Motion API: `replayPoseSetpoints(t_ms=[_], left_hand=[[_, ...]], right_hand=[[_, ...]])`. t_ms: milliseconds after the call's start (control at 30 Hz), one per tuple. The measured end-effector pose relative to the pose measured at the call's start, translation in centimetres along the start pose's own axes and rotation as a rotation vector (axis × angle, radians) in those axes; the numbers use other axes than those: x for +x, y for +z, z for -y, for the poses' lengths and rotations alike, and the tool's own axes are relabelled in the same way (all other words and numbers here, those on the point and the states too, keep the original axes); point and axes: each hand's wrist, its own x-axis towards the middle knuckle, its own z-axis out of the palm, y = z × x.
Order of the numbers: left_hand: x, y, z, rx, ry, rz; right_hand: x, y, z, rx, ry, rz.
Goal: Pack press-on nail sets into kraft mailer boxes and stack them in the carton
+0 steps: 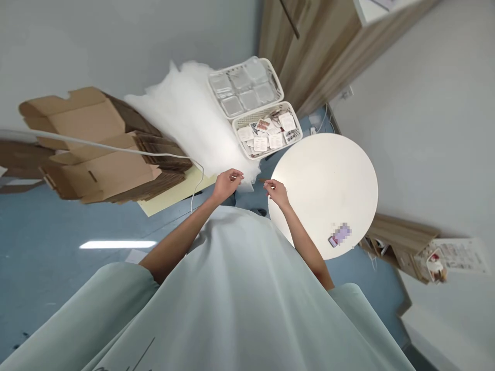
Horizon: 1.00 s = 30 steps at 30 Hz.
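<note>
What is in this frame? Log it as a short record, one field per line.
left hand: fingers pinched, item too small to tell
right hand: fingers pinched on a small thin piece at the round table's edge
round table: white, a phone on it
two baskets: small packets inside
white filling: piled beside the baskets
flat cardboard boxes: stacked on the floor, left

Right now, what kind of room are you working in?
Probably a small packing workroom: flattened cardboard boxes stacked on the floor, white baskets of small packets, and a heap of white stuffing.
</note>
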Motion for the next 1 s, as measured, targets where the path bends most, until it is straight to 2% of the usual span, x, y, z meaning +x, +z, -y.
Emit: replayPoseSetpoints(t_ms=[167,300,433,567,733,900,1000], left_hand=[[0.4,-3.2,1.2,-0.133,0.008,-0.166],[0.5,-5.2,2.1,-0.207,-0.009,-0.268],[0.7,-6.2,3.1,-0.238,-0.037,-0.329],[1.4,-6.7,4.2,-0.243,-0.061,-0.334],[2.5,-7.1,5.1,-0.256,-0.073,-0.318],[3.5,-7.2,4.9,-0.238,-0.063,-0.317],[3.9,-7.2,4.4,-0.222,-0.06,-0.296]], right_hand=[[4.0,3.3,6.0,-0.316,-0.172,0.068],[6.2,6.9,9.8,-0.558,-0.261,0.106],[7.6,11.1,11.7,-0.814,-0.261,0.125],[8.5,13.9,12.0,-1.014,-0.251,0.118],[8.6,14.7,11.8,-1.109,-0.232,0.134],[8.9,14.5,12.3,-1.065,-0.221,-0.017],[9.7,14.0,12.9,-1.049,-0.168,-0.024]])
